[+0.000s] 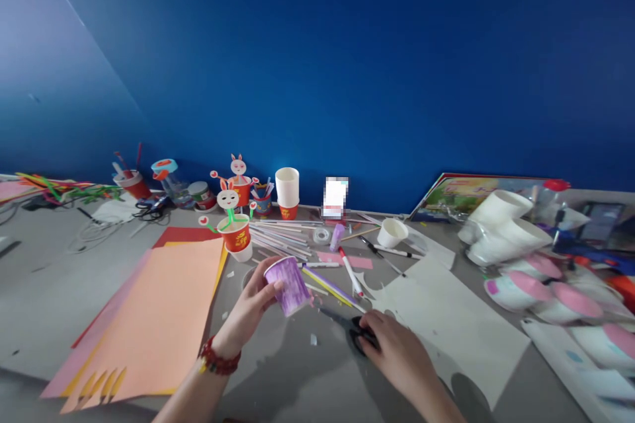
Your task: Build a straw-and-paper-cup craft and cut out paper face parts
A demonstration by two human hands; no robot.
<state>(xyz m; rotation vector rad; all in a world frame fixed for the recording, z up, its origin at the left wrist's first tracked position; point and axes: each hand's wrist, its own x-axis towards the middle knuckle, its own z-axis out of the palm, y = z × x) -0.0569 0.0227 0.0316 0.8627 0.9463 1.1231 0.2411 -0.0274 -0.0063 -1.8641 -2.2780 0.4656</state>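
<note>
My left hand (262, 292) is closed around a paper cup (288, 287) coloured with streaky purple. The cup is tilted a little above the grey table, its mouth toward the upper left. Fingers of my right hand (391, 340) are curled on the black handles of a pair of scissors (360, 336). The scissor blades are blurred and point left toward the cup. Beyond the cup lie a red-capped white marker (350, 271) and a purple marker (337, 238). A white sheet of paper (446, 324) with a cut edge lies by my right hand.
Coloured paper sheets (153, 317) are stacked at left. Behind them stand red cups with rabbit figures (235, 232). White paper sticks (278, 238) and a small white cup (392, 232) lie mid-table. Bagged cups (506, 228) crowd the right. A blue wall (317, 79) closes off the back.
</note>
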